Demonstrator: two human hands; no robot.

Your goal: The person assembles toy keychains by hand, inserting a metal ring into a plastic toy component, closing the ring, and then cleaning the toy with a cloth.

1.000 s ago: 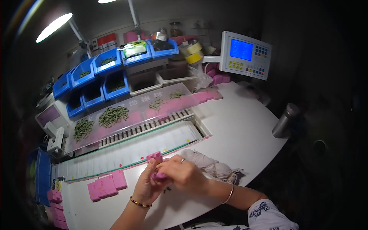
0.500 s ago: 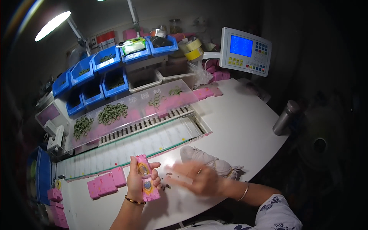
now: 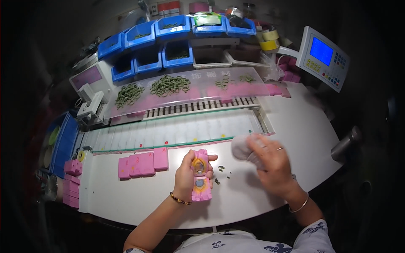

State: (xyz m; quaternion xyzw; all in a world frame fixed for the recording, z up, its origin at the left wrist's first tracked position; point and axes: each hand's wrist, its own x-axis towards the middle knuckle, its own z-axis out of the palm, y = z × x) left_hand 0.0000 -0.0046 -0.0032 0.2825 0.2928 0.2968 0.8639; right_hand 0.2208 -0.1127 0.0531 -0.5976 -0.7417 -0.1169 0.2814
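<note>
My left hand point(image 3: 184, 178) is wrapped around a pink rubber mold point(image 3: 201, 195), held upright above the table. Two halves of the mold show, one above the other, each with a yellowish-stained, grey-centred cavity. To the right, my right hand point(image 3: 275, 168) grips a whitish cloth bag point(image 3: 240, 148), its fingers over the top of it; the bag is a little blurred. Between the hands, small dark green scraps point(image 3: 217, 181) lie on the white table. Left of the mold, several flat pink mold blocks point(image 3: 142, 164) rest in a row.
Behind the hands runs a glass-topped strip point(image 3: 181, 130) with rollers beyond. A clear shelf point(image 3: 202, 90) carries piles of green rings point(image 3: 171, 85). Blue bins point(image 3: 143, 63) stand above. A control panel point(image 3: 322, 57) is at the right, near a metal flask point(image 3: 346, 143).
My right hand, blurred and without the bag before, has taken hold of the cloth bag and lifted it from the table. My left hand still holds the mold. The whole view has shifted.
</note>
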